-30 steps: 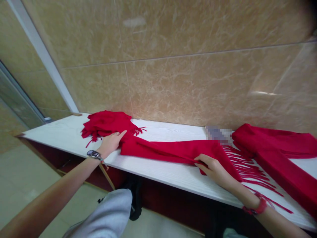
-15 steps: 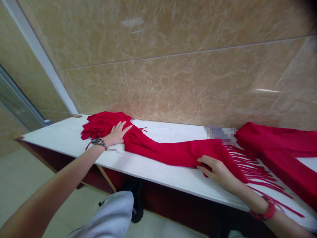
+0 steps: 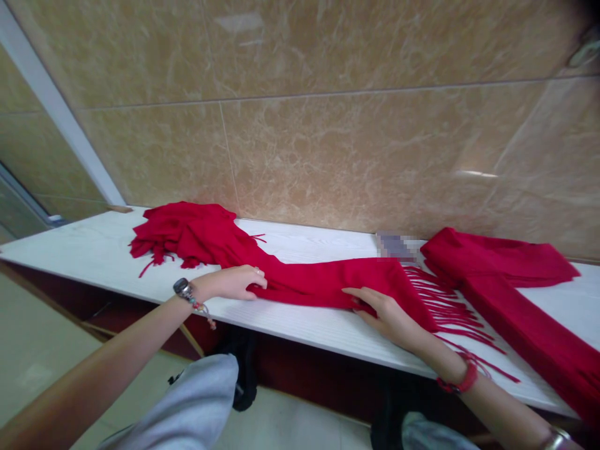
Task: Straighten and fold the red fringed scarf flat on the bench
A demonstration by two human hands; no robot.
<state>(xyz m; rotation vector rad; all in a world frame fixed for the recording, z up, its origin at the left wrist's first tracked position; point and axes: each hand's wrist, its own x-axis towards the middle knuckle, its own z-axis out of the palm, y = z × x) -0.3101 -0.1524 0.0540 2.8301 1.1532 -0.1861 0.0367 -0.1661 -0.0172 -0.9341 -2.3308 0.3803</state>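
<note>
Red scarf laid along the counter, with both hands placed on its near edge

A red scarf (image 3: 309, 281) is laid lengthwise on the white counter (image 3: 300, 325), and its near side is kept close to the front edge. At its left end the cloth is joined to a crumpled red heap (image 3: 187, 234), which is placed toward the left end of the counter; whether one piece or several are heaped there cannot be told. At its right end a fringe (image 3: 462, 319) is spread over the counter, and some strands are stretched toward the front edge.

The two hands are held well apart from each other. The left hand (image 3: 239, 282) is put at the near edge of the scarf, beside the heap, with the fingers bent. The right hand (image 3: 379, 308) is put nearer to the fringe, with its fingers over the cloth and its thumb set lower. Whether the cloth is pinched by either hand cannot be told. A watch (image 3: 182, 287) is worn on the left wrist and a red band (image 3: 462, 375) on the right.

Near the right end, a second red scarf (image 3: 510, 319) is laid, partly along the back edge and partly slanted toward the front edge. Between the two scarves, at the back edge, a blurred object (image 3: 396, 247) is seen.
</note>
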